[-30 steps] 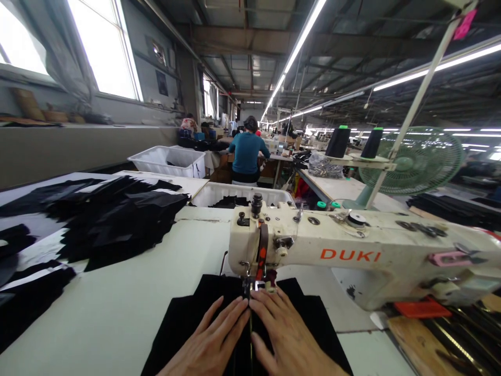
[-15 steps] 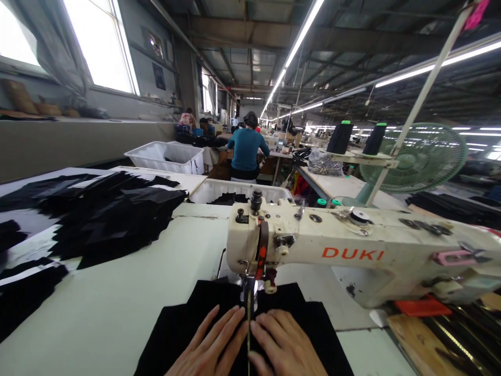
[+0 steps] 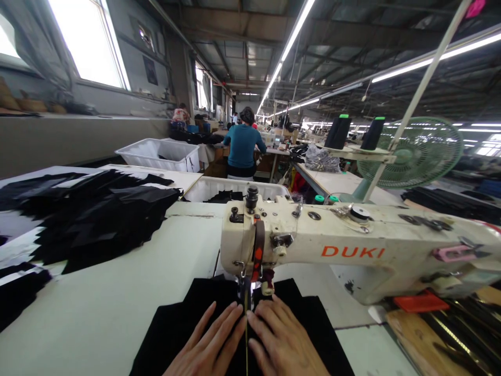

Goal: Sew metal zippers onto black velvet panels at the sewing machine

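Your right hand point(image 3: 284, 334) has moved slightly forward, nearer to the machine point(image 3: 297, 250). Its fingers point(image 3: 261, 330) bend a little; those of your left hand point(image 3: 209, 342) lie flatter, slightly apart. Both hands rest on the cloth point(image 3: 168, 326), which reaches under the machine, the gold strip point(image 3: 246, 350) between them. Guide it straight, pressing equally, fingertips safely back.

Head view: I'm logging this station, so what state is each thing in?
Black fabric: spread out
Left hand: flat on the fabric, fingers extended
Right hand: resting on the fabric, fingers bent
Sewing machine: running or stopped, can't tell
Thread cones: side by side
Fan: turning or not, unclear
Ceiling light: lit
Near white bin: holding black pieces
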`<move>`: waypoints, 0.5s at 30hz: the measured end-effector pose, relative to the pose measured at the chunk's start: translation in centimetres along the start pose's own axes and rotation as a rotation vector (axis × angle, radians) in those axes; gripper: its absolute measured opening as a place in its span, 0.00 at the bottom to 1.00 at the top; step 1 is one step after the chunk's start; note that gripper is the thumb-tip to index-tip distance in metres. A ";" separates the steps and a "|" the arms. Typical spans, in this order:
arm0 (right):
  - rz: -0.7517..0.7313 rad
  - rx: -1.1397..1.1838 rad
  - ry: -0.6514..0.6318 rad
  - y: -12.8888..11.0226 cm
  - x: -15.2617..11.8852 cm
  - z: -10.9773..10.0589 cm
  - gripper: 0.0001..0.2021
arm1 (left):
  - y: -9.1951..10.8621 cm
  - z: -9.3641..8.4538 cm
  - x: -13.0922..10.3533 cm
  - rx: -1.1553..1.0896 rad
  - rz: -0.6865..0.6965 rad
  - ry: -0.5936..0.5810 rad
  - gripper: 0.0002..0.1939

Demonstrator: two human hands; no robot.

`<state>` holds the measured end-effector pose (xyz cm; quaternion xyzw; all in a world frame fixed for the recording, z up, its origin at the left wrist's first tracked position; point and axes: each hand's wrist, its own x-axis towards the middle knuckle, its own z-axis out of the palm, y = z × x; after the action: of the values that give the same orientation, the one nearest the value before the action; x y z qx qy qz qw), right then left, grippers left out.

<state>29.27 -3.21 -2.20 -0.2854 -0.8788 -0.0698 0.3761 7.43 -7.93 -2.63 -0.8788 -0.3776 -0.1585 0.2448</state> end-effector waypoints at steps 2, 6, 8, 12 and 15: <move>0.027 0.044 -0.041 0.1 0.1 0.0 0.11 | -0.2 -0.2 0.3 -0.007 0.011 -0.040 0.32; 0.060 0.113 -0.098 0.4 0.6 -0.1 0.09 | -0.4 -1.1 0.9 -0.057 -0.002 -0.067 0.32; 0.076 0.114 -0.121 0.7 1.1 -0.2 0.10 | -0.3 -1.7 1.2 -0.115 -0.049 -0.076 0.33; 0.119 0.068 -0.166 0.8 1.5 -0.4 0.09 | -0.3 -2.1 1.6 -0.193 -0.106 -0.083 0.37; 0.074 0.020 -0.125 0.5 0.8 -0.3 0.07 | -0.4 -1.4 1.2 -0.142 -0.023 -0.078 0.33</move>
<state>29.27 -2.57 -1.50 -0.3178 -0.8900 -0.0293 0.3257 7.81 -7.74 -0.78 -0.8951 -0.3847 -0.1534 0.1652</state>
